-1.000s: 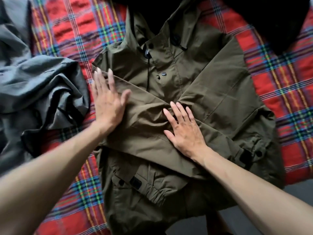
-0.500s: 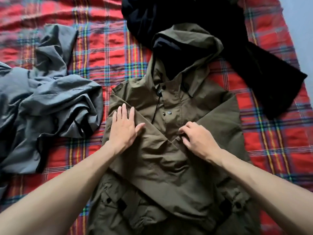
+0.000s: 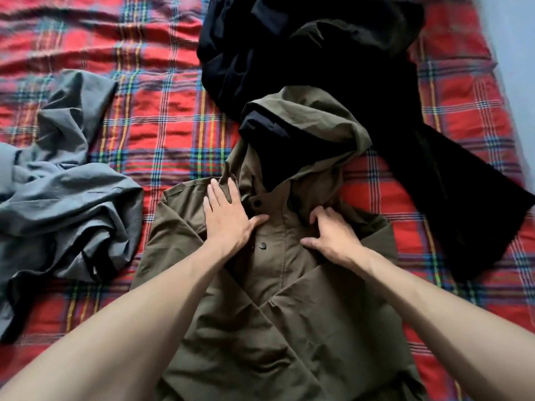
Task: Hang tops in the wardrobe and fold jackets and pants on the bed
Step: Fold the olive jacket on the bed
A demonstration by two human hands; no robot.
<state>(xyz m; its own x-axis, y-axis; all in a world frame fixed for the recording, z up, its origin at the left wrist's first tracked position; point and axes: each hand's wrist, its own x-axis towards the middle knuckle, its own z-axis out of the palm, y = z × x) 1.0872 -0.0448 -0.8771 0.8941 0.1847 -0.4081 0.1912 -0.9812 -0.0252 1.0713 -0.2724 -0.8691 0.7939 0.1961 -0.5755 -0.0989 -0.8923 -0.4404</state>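
The olive jacket lay front up in the middle of the bed, its hood pointing away from the person and both sleeves folded inward so that they crossed over the lower front. The left hand lay flat on the chest panel just left of the collar, fingers straight and together, pressing the cloth. The right hand sat at the base of the hood on the other side, fingers curled down into a fold of the fabric and gripping it, thumb spread out. Between the hands ran the placket with a dark snap button.

The far edge of the hood touched a heap of black garment, one part of which trailed toward the right side of the bed. A crumpled grey garment lay just beside the jacket's left edge, with only a narrow strip of red plaid bedcover between them. Bare cover showed widest at the far left and between the grey and black heaps. The bed's right edge met a pale surface.
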